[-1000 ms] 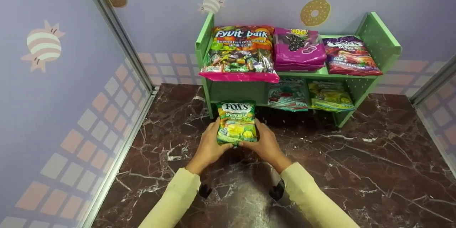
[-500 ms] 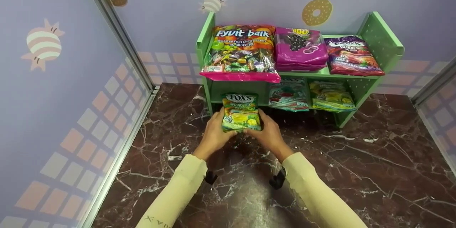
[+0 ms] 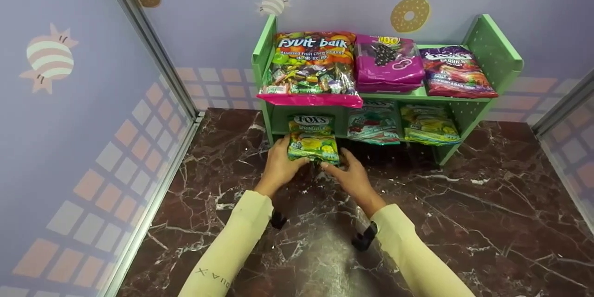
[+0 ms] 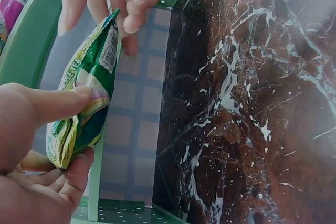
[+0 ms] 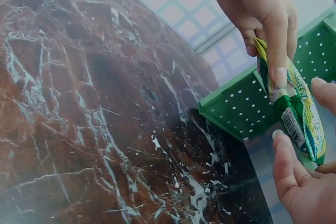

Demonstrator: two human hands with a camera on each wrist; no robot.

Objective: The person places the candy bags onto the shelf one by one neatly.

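A green and yellow Fox's Spring Tea candy bag (image 3: 313, 145) lies at the left opening of the lower shelf in the head view, its front end still sticking out. My left hand (image 3: 280, 165) grips its left side; the left wrist view shows the thumb on its underside and the fingers around its edge. On the other side, my right hand (image 3: 351, 177) is spread open beside the bag. In the right wrist view, the right hand (image 5: 307, 182) has its thumb and fingers apart, with a gap to the wrapper.
A green two-tier shelf (image 3: 502, 48) stands against the wall on a dark marbled floor (image 3: 464, 222). On top sit a Fyvit Baik bag (image 3: 311, 67), a purple grape pack (image 3: 390, 65) and a Fox's Berries bag (image 3: 459, 72). A teal bag (image 3: 373, 123) and a yellow bag (image 3: 429, 123) fill the lower right.
The Spring Tea bag has moved forward and up into the lower shelf's left opening. My right hand has let go of its side, while the left hand keeps hold.
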